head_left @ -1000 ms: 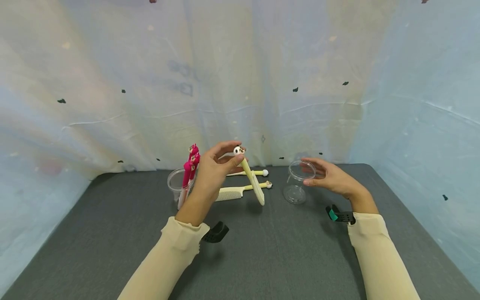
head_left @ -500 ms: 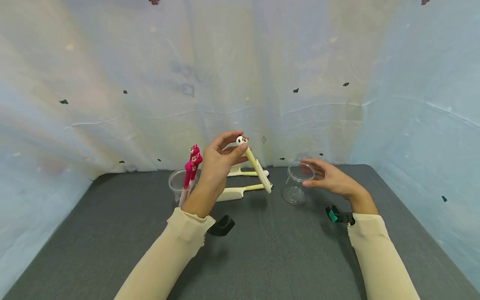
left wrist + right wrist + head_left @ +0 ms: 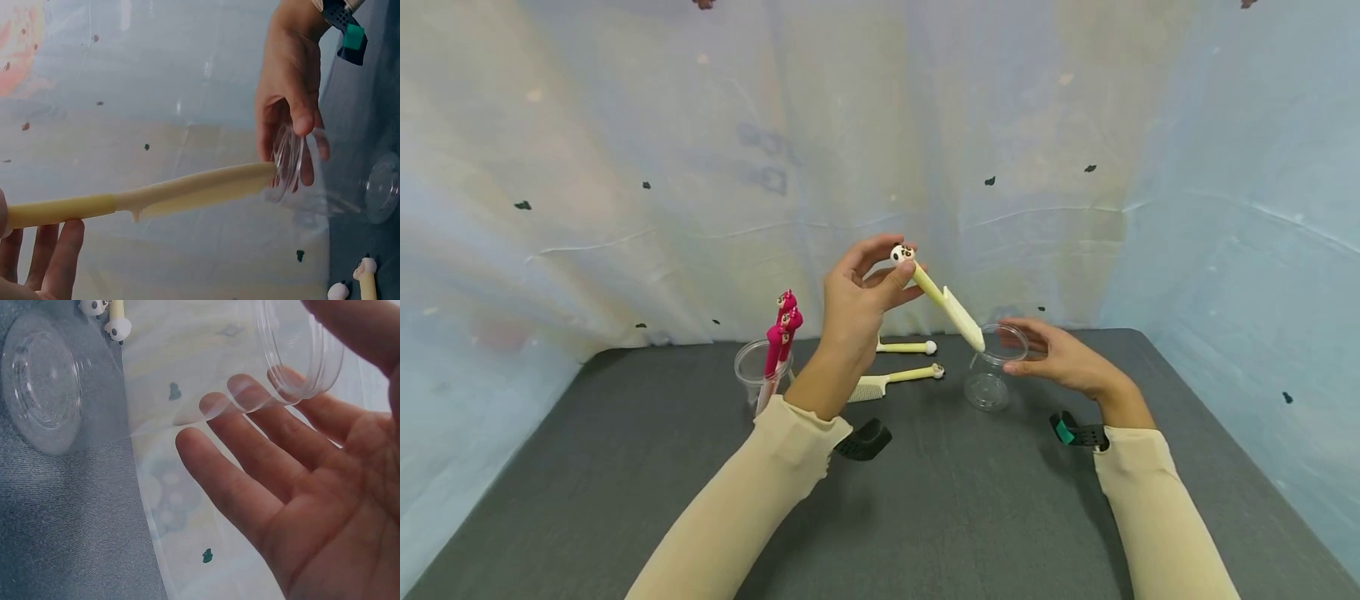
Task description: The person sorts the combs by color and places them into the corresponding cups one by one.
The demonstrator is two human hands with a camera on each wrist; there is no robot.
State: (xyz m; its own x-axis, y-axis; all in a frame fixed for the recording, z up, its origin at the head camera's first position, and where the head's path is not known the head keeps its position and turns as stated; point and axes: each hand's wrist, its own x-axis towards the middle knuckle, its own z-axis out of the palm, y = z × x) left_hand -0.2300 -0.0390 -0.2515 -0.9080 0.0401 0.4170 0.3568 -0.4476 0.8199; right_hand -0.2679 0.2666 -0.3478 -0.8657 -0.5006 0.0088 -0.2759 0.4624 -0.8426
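My left hand [image 3: 857, 312] pinches a pale yellow comb [image 3: 961, 317] by its panda-head end, thumb in front. The comb slants down to the right, and its tip is at the mouth of a clear plastic jar [image 3: 987, 392]. In the left wrist view the comb [image 3: 200, 187] points at the rim of the jar [image 3: 381, 187]. My right hand [image 3: 1067, 358] holds the upright jar near the rim, thumb on the near side and fingers behind. Through the wall of the jar [image 3: 40, 387], the right wrist view shows several fingertips [image 3: 215, 403].
Two more yellow combs lie on the dark table, a near comb [image 3: 898, 379] and a far comb [image 3: 906, 347], partly behind the left arm. Left of them stands another clear jar [image 3: 751, 371] with several magenta-topped sticks [image 3: 782, 329]. A patterned curtain [image 3: 880, 150] rises behind.
My left hand has moved up and right with the comb, bringing its tip from above the table to the jar's mouth. The right hand and jar have stayed nearly still.
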